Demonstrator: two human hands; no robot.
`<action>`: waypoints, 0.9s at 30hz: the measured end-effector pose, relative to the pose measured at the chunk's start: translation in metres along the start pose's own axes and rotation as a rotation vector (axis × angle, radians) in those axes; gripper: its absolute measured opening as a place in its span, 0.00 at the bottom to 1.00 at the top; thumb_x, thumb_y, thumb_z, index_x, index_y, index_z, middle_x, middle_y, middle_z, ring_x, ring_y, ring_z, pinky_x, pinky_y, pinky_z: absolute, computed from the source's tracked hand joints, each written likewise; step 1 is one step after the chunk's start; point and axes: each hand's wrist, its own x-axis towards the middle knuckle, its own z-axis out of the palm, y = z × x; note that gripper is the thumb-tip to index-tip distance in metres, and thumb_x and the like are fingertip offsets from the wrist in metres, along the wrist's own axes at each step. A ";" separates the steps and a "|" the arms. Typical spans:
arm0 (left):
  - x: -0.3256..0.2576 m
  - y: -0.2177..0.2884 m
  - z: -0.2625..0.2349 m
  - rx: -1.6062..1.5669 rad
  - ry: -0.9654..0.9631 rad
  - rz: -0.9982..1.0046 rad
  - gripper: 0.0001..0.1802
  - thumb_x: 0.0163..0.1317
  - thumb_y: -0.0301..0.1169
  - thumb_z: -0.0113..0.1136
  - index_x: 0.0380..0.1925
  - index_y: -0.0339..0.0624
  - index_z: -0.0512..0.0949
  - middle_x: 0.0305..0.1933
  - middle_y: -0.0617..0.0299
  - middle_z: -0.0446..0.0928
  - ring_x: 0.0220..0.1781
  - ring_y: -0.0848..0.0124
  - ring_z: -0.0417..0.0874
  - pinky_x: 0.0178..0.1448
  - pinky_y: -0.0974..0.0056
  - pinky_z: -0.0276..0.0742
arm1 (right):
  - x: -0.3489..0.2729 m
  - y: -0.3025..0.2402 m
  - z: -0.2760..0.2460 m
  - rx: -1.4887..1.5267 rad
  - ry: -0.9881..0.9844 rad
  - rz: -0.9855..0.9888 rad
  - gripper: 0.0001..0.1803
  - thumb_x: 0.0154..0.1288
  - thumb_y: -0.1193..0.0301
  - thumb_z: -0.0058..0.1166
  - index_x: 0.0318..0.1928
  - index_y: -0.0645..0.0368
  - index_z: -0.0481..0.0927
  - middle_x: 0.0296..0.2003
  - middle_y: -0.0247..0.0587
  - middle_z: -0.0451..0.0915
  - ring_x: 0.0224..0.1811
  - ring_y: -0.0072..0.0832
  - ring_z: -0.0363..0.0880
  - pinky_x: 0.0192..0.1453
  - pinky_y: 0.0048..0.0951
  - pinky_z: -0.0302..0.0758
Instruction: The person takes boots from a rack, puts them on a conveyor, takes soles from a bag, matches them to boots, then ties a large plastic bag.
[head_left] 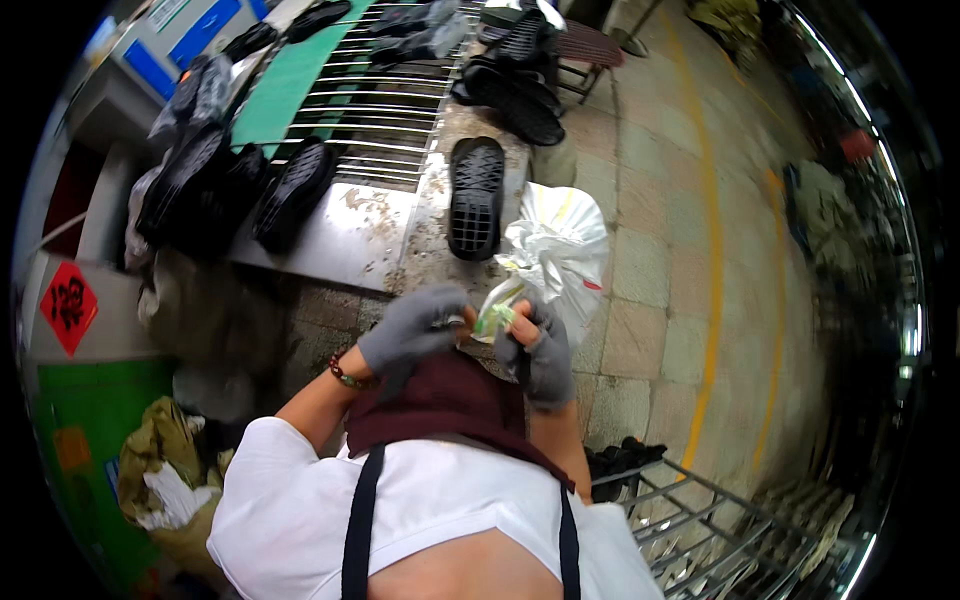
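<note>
My left hand, in a grey fingertip-less glove, is curled in front of my body. Its fingers are closed, and what they pinch is hard to make out. Close beside it, my right hand, gloved alike, grips a crumpled green-and-white plastic piece between thumb and fingers. Right behind the hands bulges a white plastic sack; whether the green-and-white piece belongs to it I cannot tell. A black shoe sole lies on the bench edge just beyond.
The metal bench carries a rod rack and several black soles or shoes. More soles are piled at the far end. A stool stands behind them. A metal rack is at the lower right, beside the yellow-lined floor.
</note>
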 end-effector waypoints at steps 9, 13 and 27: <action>-0.116 0.022 -0.015 -0.841 0.283 -0.273 0.13 0.62 0.34 0.57 0.43 0.38 0.71 0.36 0.66 0.73 0.40 0.81 0.71 0.44 0.71 0.69 | -0.011 0.057 0.036 0.344 -0.052 0.065 0.11 0.73 0.63 0.37 0.35 0.54 0.67 0.13 0.22 0.55 0.11 0.17 0.51 0.15 0.22 0.51; -0.150 -0.007 -0.014 -0.995 0.362 -0.071 0.13 0.66 0.33 0.53 0.41 0.33 0.75 0.37 0.64 0.76 0.41 0.79 0.73 0.44 0.71 0.70 | 0.018 0.085 0.089 0.072 -0.088 -0.005 0.10 0.72 0.64 0.42 0.32 0.53 0.66 0.15 0.24 0.56 0.12 0.16 0.49 0.16 0.20 0.50; -0.489 -0.097 -0.312 0.237 1.054 -0.436 0.08 0.53 0.35 0.65 0.27 0.42 0.81 0.32 0.61 0.75 0.38 0.66 0.77 0.41 0.62 0.72 | 0.210 0.372 0.392 0.194 -0.273 0.498 0.13 0.70 0.63 0.44 0.26 0.50 0.66 0.16 0.23 0.62 0.12 0.13 0.53 0.14 0.18 0.54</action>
